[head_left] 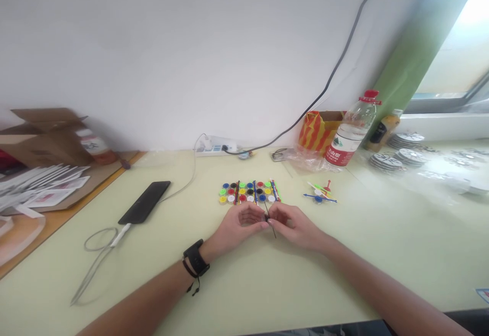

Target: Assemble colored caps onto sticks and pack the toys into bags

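Observation:
My left hand [237, 226] and my right hand [296, 226] meet over the table, thumbs and fingertips closed on a small black piece with a thin black pointer [274, 231]. The pointer slants out above and below the fingers; my fingertips partly hide the middle of the piece. Just beyond the hands lie rows of small round discs [250, 192] in yellow, red, blue, green, white and black. Coloured arrows [254, 191] lie in upright strips among the discs. Right of these is a loose group of arrows on round bases [319, 198], in blue, red, white and yellow.
A black phone [145, 202] with a cable lies at left, near a cardboard box [49, 135] and white papers [46, 186]. At the wall are a power strip [217, 147], a striped bag [317, 132] and a large bottle [351, 130]. Stacked white discs [385, 162] stand right.

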### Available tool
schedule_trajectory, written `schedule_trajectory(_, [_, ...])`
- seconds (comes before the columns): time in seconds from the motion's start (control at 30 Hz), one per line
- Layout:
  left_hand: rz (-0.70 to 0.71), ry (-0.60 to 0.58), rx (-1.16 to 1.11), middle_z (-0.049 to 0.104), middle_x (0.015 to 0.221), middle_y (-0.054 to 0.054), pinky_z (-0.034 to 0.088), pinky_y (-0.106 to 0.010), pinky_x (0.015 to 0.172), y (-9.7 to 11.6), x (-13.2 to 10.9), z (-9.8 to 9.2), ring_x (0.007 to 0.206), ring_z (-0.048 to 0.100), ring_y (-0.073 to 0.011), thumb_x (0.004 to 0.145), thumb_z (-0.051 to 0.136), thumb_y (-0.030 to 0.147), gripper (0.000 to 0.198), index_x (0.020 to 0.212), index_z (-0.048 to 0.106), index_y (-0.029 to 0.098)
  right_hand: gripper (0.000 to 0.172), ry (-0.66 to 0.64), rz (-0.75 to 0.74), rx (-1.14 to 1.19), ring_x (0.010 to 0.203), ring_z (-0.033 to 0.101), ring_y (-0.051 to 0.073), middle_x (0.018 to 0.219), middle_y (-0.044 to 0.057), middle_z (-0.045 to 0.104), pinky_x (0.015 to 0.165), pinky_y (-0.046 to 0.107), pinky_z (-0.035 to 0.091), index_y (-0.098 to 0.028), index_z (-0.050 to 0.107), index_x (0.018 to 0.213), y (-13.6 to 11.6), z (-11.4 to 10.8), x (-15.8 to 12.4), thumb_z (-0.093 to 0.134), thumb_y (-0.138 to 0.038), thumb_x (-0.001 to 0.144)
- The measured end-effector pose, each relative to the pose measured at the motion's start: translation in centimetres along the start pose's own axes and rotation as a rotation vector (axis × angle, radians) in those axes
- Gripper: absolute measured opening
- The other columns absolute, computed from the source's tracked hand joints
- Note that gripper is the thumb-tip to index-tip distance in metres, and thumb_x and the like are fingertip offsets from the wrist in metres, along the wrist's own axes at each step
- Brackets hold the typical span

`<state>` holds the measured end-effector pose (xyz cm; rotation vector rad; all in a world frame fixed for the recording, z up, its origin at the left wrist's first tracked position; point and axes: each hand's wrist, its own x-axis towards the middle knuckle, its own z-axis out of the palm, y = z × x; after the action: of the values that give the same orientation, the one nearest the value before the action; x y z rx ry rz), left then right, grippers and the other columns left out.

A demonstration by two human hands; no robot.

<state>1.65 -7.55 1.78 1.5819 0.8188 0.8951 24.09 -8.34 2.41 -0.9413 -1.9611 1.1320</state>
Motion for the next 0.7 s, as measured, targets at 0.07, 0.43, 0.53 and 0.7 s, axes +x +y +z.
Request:
schedule_trajectory(0.07, [0.012,0.005,0.057,0.074,0.109,-0.009,0.058,-0.039,0.094,0.0,0.0,0.0,0.097,0.072,-0.0213,0.086,0.081,0.039,0.033,0.109,0.069,0.018,0.014,0.002,0.002,-0.056,0.062,0.046,0.015,0.070,-0.003,0.052,0.058,0.027,0.037,-0.023,0.051,0.084,0.2,-0.4,0.0,0.055,-0.030,0.095])
schedule_trajectory(0.43, [0.005,-0.003,0.182,0.072,0.098,-0.006,0.055,-0.033,0.085,0.1,0.1,-0.1,0.089,0.066,-0.0187,0.094,0.071,0.041,0.024,0.098,0.071,0.018,0.012,0.379,0.210,-0.770,0.058,0.049,0.015,0.063,-0.003,0.057,0.059,0.028,0.032,-0.023,0.048,0.072,2.8,-6.9,0.0,0.057,-0.026,0.079])
schedule_trajectory(0.53, [-0.001,0.000,0.191,0.072,0.097,-0.006,0.054,-0.032,0.084,0.2,0.1,-0.1,0.088,0.066,-0.0188,0.093,0.071,0.041,0.023,0.096,0.072,0.018,0.012,0.401,0.249,-0.873,0.066,0.054,0.018,0.071,0.001,0.062,0.060,0.029,0.035,-0.023,0.049,0.070,3.8,-8.1,-0.1,0.057,-0.027,0.079])
schedule_trajectory(0.7, [-0.005,0.012,0.191,0.073,0.095,-0.006,0.054,-0.032,0.082,0.1,0.1,0.0,0.087,0.066,-0.0191,0.092,0.071,0.042,0.024,0.094,0.073,0.019,0.016,0.433,0.220,-0.968,0.092,0.060,0.027,0.094,0.007,0.068,0.076,0.037,0.045,-0.024,0.059,0.087,5.2,-9.0,-0.3,0.062,-0.039,0.082])
